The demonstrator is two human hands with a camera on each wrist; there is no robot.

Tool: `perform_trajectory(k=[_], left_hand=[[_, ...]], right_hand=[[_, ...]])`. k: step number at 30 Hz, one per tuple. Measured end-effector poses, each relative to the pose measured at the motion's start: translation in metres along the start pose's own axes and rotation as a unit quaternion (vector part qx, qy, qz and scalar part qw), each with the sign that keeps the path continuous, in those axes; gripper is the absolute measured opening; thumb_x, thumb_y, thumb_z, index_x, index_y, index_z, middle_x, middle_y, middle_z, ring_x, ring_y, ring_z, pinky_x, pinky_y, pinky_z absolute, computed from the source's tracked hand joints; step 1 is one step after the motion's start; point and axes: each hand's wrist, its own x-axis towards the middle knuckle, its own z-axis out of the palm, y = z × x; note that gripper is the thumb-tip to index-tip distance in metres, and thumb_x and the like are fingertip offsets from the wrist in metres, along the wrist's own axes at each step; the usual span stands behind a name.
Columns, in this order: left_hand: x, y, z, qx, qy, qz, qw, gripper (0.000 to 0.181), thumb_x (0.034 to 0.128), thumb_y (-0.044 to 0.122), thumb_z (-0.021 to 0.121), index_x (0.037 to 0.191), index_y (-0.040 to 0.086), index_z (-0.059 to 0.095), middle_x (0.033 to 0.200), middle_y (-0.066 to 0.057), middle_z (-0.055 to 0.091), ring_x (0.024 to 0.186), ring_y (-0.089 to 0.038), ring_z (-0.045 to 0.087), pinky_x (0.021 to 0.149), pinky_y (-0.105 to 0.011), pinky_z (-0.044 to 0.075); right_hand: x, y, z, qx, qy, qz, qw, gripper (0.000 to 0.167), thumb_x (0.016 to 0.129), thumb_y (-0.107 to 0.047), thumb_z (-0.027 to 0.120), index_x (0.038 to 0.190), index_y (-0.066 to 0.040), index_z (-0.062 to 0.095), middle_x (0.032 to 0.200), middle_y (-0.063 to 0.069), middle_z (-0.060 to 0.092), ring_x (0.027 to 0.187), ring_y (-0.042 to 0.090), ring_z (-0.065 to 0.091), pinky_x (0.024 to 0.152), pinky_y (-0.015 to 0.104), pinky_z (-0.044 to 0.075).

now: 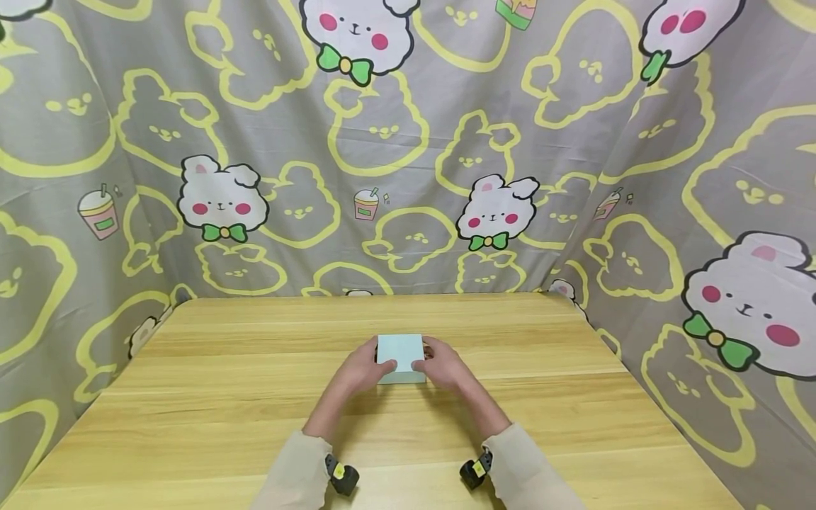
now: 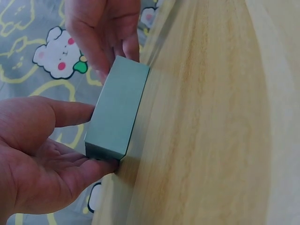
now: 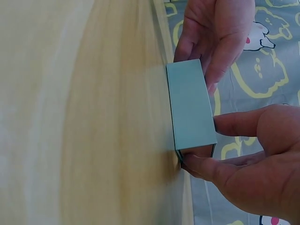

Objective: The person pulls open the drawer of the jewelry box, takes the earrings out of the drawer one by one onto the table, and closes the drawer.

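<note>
Arms forward: my left forearm (image 1: 330,409) and right forearm (image 1: 486,409) angle inward. Left hand (image 1: 363,366) and right hand (image 1: 445,365) near-mirrored, level, palms facing, both set in a grip. Left thumb (image 1: 386,367) and right thumb (image 1: 419,365) point at each other, tips apart. Left fingers (image 2: 91,172) and right fingers (image 3: 208,168) opposed to the thumbs, partly hidden in the head view.

The table (image 1: 255,397) in front of me is a broad, pale yellow wooden top, its grain running from side to side in lighter and browner bands, its far edge straight. Midway between its left and right sides is a light blue-green box (image 1: 400,352), low over the boards; I can't tell whether its underside touches them.
</note>
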Motion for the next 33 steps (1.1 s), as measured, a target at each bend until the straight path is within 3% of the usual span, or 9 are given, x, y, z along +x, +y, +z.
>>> perform_trajectory(k=[8, 15, 21, 30, 33], left_hand=[[0.0002, -0.0012, -0.0017, -0.011, 0.005, 0.011, 0.9999, 0.075, 0.0978, 0.029, 0.068, 0.154, -0.007, 0.034, 0.147, -0.028, 0.051, 0.138, -0.044, 0.047, 0.11, -0.058, 0.041], [0.0003, -0.0013, -0.0047, -0.024, -0.001, 0.025, 0.9994, 0.054, 0.0922, 0.023, 0.076, 0.137, -0.002, 0.056, 0.125, -0.017, 0.068, 0.111, -0.031, 0.064, 0.093, -0.049, 0.053], [-0.001, 0.0006, -0.0071, -0.021, -0.003, 0.011, 0.9997, 0.055, 0.0888, 0.023, 0.08, 0.132, -0.003, 0.059, 0.12, -0.015, 0.07, 0.103, -0.025, 0.064, 0.089, -0.045, 0.053], [-0.002, 0.0021, -0.0081, -0.015, -0.005, 0.008, 0.9998, 0.055, 0.0875, 0.022, 0.081, 0.131, -0.003, 0.06, 0.119, -0.015, 0.07, 0.101, -0.024, 0.063, 0.088, -0.044, 0.053], [-0.0017, 0.0028, -0.0074, -0.018, -0.001, 0.007, 0.9998, 0.063, 0.0871, 0.022, 0.082, 0.138, -0.003, 0.054, 0.122, -0.016, 0.068, 0.104, -0.025, 0.063, 0.09, -0.046, 0.053]], right_hand=[[0.0009, 0.0008, -0.0013, 0.005, 0.002, -0.001, 1.0, 0.07, 0.095, -0.011, 0.067, 0.152, 0.009, 0.034, 0.149, 0.032, 0.047, 0.138, 0.046, 0.046, 0.111, 0.054, 0.043], [0.0014, 0.0006, -0.0045, 0.02, -0.006, -0.003, 0.9998, 0.068, 0.09, -0.008, 0.072, 0.148, 0.011, 0.042, 0.145, 0.029, 0.053, 0.135, 0.043, 0.051, 0.108, 0.052, 0.046], [-0.0004, -0.002, -0.0071, 0.021, -0.017, 0.003, 0.9996, 0.059, 0.087, -0.005, 0.074, 0.14, 0.01, 0.053, 0.135, 0.026, 0.062, 0.126, 0.04, 0.059, 0.101, 0.047, 0.052], [-0.0012, -0.0027, -0.009, 0.013, -0.016, 0.01, 0.9997, 0.058, 0.086, -0.006, 0.076, 0.137, 0.01, 0.055, 0.131, 0.025, 0.064, 0.123, 0.039, 0.061, 0.096, 0.045, 0.055], [-0.0006, -0.0032, -0.0085, 0.005, -0.014, 0.008, 0.9999, 0.053, 0.085, -0.006, 0.076, 0.132, 0.009, 0.059, 0.126, 0.023, 0.067, 0.119, 0.037, 0.064, 0.092, 0.043, 0.056]])
